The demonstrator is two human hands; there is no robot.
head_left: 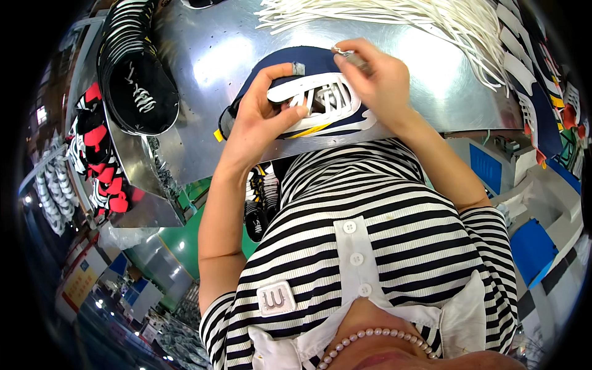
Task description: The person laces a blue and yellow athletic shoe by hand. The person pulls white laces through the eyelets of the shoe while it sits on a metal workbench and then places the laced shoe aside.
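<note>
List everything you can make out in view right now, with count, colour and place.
Upper: one, navy, white and yellow, bench's near edge
Tool: one, metallic, blurred, in the right hand
Laces: many, white, bench's far right
Black uppers: a stack, black and white, bench's left
Red uppers: several, red, black and white, far left
Bench: one, silver, ahead
Blue panels: at least two, blue, right
Shirt: one, black-and-white striped, on the person
Necklace: one, pale beads, neck
Left hand: one, bare, fingertip taped, holding the upper
Right hand: one, bare, above the upper's right side
</note>
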